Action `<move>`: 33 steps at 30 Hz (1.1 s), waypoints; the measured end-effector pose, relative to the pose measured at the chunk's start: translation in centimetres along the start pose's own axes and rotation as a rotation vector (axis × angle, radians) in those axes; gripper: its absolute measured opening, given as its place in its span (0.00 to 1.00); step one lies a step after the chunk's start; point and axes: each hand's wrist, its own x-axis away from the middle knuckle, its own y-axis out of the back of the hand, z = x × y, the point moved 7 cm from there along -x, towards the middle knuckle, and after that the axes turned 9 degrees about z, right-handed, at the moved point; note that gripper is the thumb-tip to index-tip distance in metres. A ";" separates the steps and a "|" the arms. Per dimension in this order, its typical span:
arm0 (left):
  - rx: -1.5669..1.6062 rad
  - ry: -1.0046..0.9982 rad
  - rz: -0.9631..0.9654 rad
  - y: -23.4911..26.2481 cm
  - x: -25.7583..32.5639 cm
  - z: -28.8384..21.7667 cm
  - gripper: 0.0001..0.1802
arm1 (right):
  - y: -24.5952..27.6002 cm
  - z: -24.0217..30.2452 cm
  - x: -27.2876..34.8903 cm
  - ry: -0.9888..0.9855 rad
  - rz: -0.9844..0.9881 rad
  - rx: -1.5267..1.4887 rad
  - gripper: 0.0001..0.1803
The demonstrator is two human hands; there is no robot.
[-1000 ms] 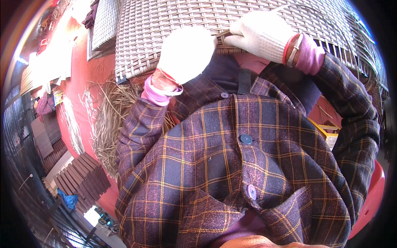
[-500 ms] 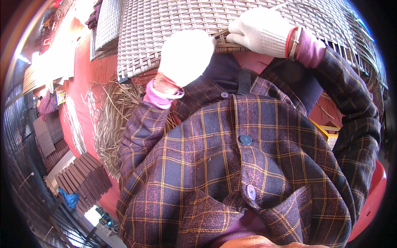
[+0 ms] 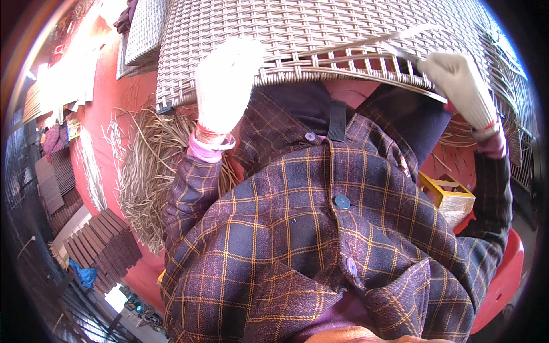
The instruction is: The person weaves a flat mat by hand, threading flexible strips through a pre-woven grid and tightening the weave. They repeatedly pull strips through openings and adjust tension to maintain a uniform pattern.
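Note:
A grey-brown woven wicker panel (image 3: 320,23) lies across my lap, its near edge toward me. Along that edge runs a gap of bare uprights (image 3: 372,63) where crosswise weave is absent. My left hand (image 3: 226,80), in a white knit glove, lies on the panel's edge left of the gap; glare hides its fingers. My right hand (image 3: 457,83), gloved too, is closed at the gap's right end. From its fingers a slim dark piece, blurred by motion, points toward the gap. A loose pale wicker strand (image 3: 366,43) rises from the gap toward the upper right.
A heap of loose wicker strands (image 3: 151,177) lies on the red floor at left. Beyond are stacked brown slats (image 3: 103,246) with a blue cloth (image 3: 84,274). Another woven piece (image 3: 146,34) stands at upper left. At right are a yellow-rimmed box (image 3: 449,197) and a red seat (image 3: 503,274).
My right hand has swung right, away from the gap's left end, uncovering the bare uprights and the loose strand. My left hand has shifted left along the edge.

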 end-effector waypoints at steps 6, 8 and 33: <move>-0.095 -0.308 -0.115 -0.9 -1.3 -5.5 0.10 | -3.0 5.5 3.7 0.173 0.321 -0.389 0.17; 0.030 -0.210 -0.008 -2.5 -2.7 -6.8 0.13 | -3.3 7.1 3.4 0.185 0.302 -0.465 0.16; -0.073 -0.180 -0.209 -1.0 -2.8 -6.2 0.16 | -7.2 14.2 -2.3 0.960 -0.121 0.413 0.16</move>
